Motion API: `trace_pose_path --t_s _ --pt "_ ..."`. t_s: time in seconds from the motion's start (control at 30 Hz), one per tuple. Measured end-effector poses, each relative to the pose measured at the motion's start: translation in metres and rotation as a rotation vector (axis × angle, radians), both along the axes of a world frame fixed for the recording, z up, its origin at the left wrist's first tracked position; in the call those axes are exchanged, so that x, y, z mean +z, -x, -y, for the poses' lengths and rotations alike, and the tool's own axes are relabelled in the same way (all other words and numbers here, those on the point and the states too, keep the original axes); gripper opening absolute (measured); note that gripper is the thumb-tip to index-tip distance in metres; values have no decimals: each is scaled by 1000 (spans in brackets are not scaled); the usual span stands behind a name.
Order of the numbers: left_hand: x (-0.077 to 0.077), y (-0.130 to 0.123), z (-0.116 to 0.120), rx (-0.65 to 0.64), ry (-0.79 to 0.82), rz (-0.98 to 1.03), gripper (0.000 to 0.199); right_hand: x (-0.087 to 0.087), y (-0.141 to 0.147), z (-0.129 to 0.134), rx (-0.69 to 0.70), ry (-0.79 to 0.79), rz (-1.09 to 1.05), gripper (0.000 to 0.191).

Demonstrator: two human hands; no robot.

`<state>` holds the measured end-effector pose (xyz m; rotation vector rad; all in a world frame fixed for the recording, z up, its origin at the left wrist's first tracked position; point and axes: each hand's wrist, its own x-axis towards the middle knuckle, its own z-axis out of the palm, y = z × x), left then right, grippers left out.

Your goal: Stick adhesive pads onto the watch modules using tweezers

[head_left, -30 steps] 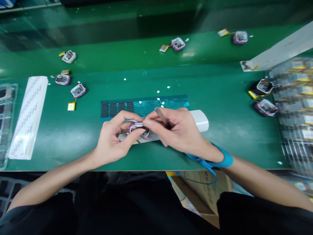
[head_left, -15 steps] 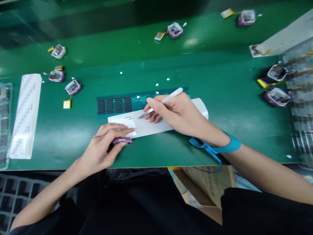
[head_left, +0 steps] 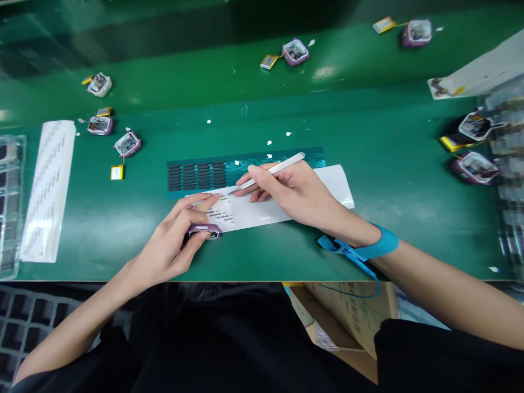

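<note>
blk short-slv top (head_left: 245,338), blue wristband (head_left: 380,244) w/ cord (head_left: 364,263)

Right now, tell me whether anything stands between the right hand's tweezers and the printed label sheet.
Nothing visible does. The tweezers point at the printed label sheet, their tip by its print; the left hand lies left of them.

purple casing (head_left: 210,227), black-printed white sheet (head_left: 262,212), silver tweezers (head_left: 285,165), green bench (head_left: 388,180), blue wristband (head_left: 380,244)
</note>
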<state>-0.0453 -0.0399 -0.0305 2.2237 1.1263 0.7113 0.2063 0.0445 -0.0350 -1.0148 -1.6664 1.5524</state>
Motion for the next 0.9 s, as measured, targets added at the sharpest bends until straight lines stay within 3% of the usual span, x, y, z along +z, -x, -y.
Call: trace_pose_path --t_s 0.2,0.6,0.9 --pt "-4 0 1 28 -14 -62 19 5 -6 -6 95 63 -41 46" --pt "-6 -2 1 36 -83 -144 15 13 -5 -6 74 186 -24 50" --pt "-8 -2 0 34 -75 -154 11 2 -6 -9 52 184 -72 47"
